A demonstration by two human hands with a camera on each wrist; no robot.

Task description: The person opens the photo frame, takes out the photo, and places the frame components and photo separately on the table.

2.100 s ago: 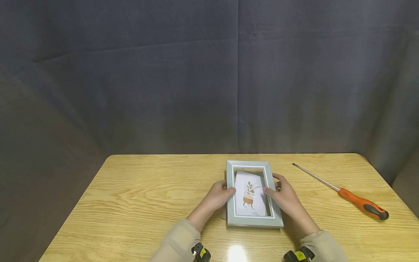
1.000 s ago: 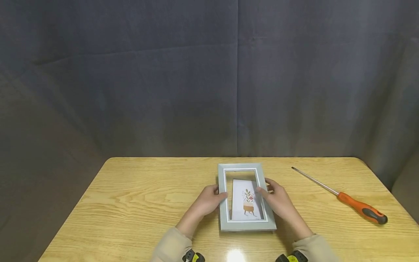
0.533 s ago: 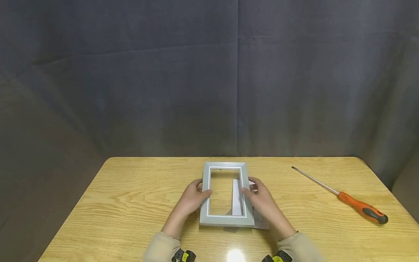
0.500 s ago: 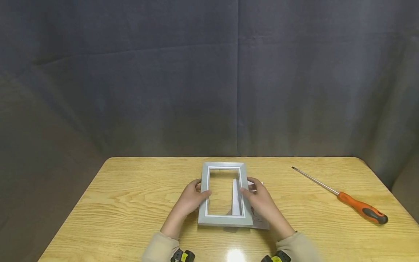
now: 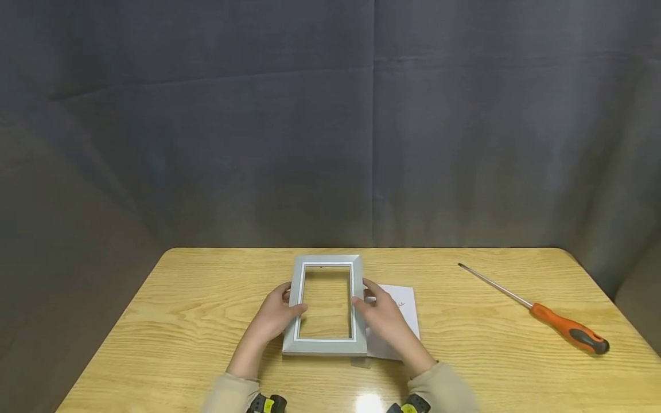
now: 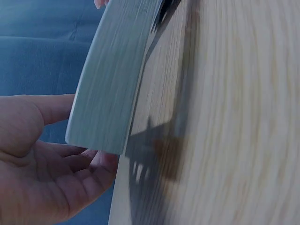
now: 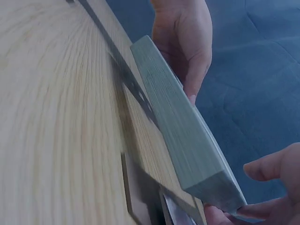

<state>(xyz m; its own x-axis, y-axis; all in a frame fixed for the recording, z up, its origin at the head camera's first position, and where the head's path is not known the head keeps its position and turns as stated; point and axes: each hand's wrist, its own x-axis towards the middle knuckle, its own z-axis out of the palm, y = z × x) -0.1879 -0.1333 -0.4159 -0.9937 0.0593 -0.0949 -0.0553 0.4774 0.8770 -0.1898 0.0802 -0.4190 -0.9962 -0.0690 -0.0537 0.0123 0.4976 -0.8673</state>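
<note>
A pale grey-green picture frame (image 5: 325,347) with a white inner border is held slightly above the wooden table, and its open middle shows bare wood. My left hand (image 5: 273,314) grips the left side, thumb over the front face and fingers behind. On the opposite side, my right hand (image 5: 383,318) pinches the frame the same way. A white printed card (image 5: 408,304) lies on the table under my right hand, partly covered by hand and frame. A flat brownish piece (image 7: 140,190) sits beside the card in the right wrist view; what it is cannot be told.
An orange-and-black screwdriver (image 5: 565,328) lies at the right of the table, its tip pointing to the back left. Behind the table (image 5: 196,287) hangs a dark grey curtain (image 5: 258,143).
Both hands have carried the picture frame leftward, off the spot above the card. The card, earlier seen through the frame's opening, now shows to its right. The screwdriver stays put.
</note>
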